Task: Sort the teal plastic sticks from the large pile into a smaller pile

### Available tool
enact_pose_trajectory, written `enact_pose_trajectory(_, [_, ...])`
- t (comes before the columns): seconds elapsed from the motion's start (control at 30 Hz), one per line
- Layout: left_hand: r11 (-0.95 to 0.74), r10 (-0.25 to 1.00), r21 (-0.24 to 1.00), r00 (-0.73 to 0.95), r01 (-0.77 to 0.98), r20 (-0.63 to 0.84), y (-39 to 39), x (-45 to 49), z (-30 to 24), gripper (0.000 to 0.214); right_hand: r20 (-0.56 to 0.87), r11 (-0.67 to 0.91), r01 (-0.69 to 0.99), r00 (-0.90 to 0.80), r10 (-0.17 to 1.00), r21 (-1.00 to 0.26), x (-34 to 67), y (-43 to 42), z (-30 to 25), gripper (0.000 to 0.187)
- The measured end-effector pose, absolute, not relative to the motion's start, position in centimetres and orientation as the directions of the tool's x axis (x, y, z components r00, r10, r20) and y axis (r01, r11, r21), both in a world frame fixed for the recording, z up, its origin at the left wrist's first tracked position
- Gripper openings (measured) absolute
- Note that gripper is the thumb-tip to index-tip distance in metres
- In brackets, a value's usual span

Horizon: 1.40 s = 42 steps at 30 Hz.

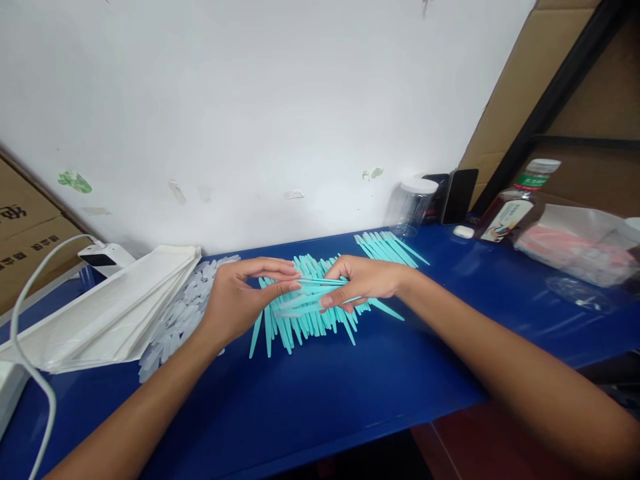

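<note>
A heap of thin turquoise plastic sticks (300,320) lies on the blue table (325,393). Above it my left hand (240,300) and my right hand (363,280) meet, both pinched on the same turquoise stick (320,282), which lies level between them. A clear sleeve seems to cover its left end, though I cannot be sure. A neater row of the same turquoise sticks (387,247) sits further back to the right. Clear plastic sleeves (183,313) are piled left of my left hand.
A stack of white bags (115,307) lies at the left, with a white cable (35,373) and a small white device (103,257). At the back right stand a clear jar (415,207), a dark phone (459,195), a bottle (515,203) and a plastic bag (580,243). Cardboard boxes flank the wall.
</note>
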<state>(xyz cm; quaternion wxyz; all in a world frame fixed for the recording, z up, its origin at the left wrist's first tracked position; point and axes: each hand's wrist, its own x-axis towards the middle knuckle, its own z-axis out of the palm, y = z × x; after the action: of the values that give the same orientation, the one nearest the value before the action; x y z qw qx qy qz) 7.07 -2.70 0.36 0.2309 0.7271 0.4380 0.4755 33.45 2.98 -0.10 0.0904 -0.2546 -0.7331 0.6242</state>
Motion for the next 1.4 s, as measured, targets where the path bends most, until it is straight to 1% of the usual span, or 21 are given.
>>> enact_pose_trajectory(0.13, [-0.527,0.847,0.742,0.185,0.414,0.499,-3.0,7.5,0.2,0.013,-0.183,0.117,0.271,-0.855,0.486,-0.955,33.3,3.0,-0.2,0.037])
enact_pose_trajectory(0.23, [-0.538,0.838,0.715,0.186,0.447,0.514,-3.0,7.3,0.4,0.020,-0.180,0.110,0.265,-0.853,0.490,-0.958,33.4,3.0,-0.1,0.038])
enact_pose_trajectory(0.3, [-0.540,0.823,0.673,0.150,0.505,0.547,-2.6,6.6,0.9,0.027,-0.172,0.106,0.257,-0.848,0.501,-0.961,33.7,3.2,-0.1,0.040])
enact_pose_trajectory(0.4, [-0.478,0.799,0.590,0.044,0.651,0.600,-1.4,4.4,1.9,0.026,-0.145,0.093,0.228,-0.833,0.534,-0.969,34.3,3.8,-0.1,0.045])
enact_pose_trajectory(0.43, [-0.448,0.822,0.555,0.078,0.701,0.564,-1.0,3.4,2.2,0.028,-0.132,0.083,0.213,-0.822,0.553,-0.974,34.5,4.0,-0.2,0.044])
enact_pose_trajectory(0.47, [-0.433,0.867,0.520,0.182,0.736,0.464,-0.6,2.4,2.5,0.029,-0.120,0.070,0.196,-0.807,0.578,-0.978,34.7,4.3,-0.2,0.042])
enact_pose_trajectory(0.5, [-0.415,0.906,0.505,0.295,0.757,0.304,-0.2,1.5,2.7,0.029,-0.107,0.057,0.177,-0.789,0.605,-0.983,34.9,4.5,-0.2,0.040])
enact_pose_trajectory(0.53, [-0.393,0.915,0.496,0.383,0.774,0.128,0.2,0.6,2.9,0.028,-0.095,0.045,0.159,-0.767,0.635,-0.986,35.1,4.7,-0.2,0.039])
enact_pose_trajectory(0.57, [-0.368,0.907,0.481,0.422,0.796,-0.004,0.4,-0.2,3.0,0.028,-0.083,0.035,0.142,-0.744,0.663,-0.989,35.2,4.8,-0.2,0.039])
enact_pose_trajectory(0.6, [-0.348,0.893,0.461,0.438,0.817,-0.103,0.6,-0.9,3.0,0.029,-0.069,0.028,0.122,-0.720,0.690,-0.992,35.2,4.9,-0.1,0.039])
enact_pose_trajectory(0.73, [-0.262,0.832,0.434,0.430,0.862,-0.352,1.0,-2.8,2.8,0.039,-0.025,0.007,0.048,-0.634,0.773,-0.999,35.2,5.1,0.3,0.037])
enact_pose_trajectory(0.83, [-0.222,0.814,0.392,0.391,0.893,-0.430,1.2,-3.2,2.4,0.037,-0.015,-0.020,-0.002,-0.580,0.814,-1.000,35.2,5.0,0.7,0.039])
enact_pose_trajectory(0.9, [-0.227,0.805,0.376,0.391,0.898,-0.447,1.3,-3.0,2.0,0.031,-0.007,-0.032,-0.036,-0.545,0.839,-0.999,35.1,4.9,0.8,0.042])
enact_pose_trajectory(1.0, [-0.249,0.767,0.405,0.434,0.880,-0.473,1.2,-2.5,1.6,0.024,-0.010,-0.050,-0.064,-0.517,0.856,-0.997,35.1,4.8,0.9,0.043])
enact_pose_trajectory(1.1, [-0.247,0.738,0.424,0.453,0.871,-0.501,0.9,-2.1,1.8,0.027,-0.014,-0.062,-0.076,-0.513,0.858,-0.995,35.1,4.9,0.7,0.045])
enact_pose_trajectory(1.17, [-0.250,0.742,0.447,0.466,0.859,-0.482,0.7,-1.9,2.1,0.029,-0.009,-0.064,-0.087,-0.518,0.855,-0.994,35.2,5.0,0.6,0.045])
enact_pose_trajectory(1.27, [-0.287,0.780,0.517,0.510,0.806,-0.362,0.6,-1.4,2.9,0.030,-0.015,-0.083,-0.104,-0.529,0.848,-0.991,35.2,5.0,0.6,0.041])
enact_pose_trajectory(1.33, [-0.323,0.812,0.590,0.536,0.740,-0.229,0.4,-0.6,3.2,0.028,-0.018,-0.098,-0.128,-0.517,0.856,-0.987,35.1,4.9,0.7,0.037])
enact_pose_trajectory(1.4, [-0.335,0.847,0.698,0.527,0.633,-0.072,0.0,1.0,3.1,0.028,-0.010,-0.108,-0.175,-0.482,0.876,-0.979,34.8,4.6,0.9,0.033])
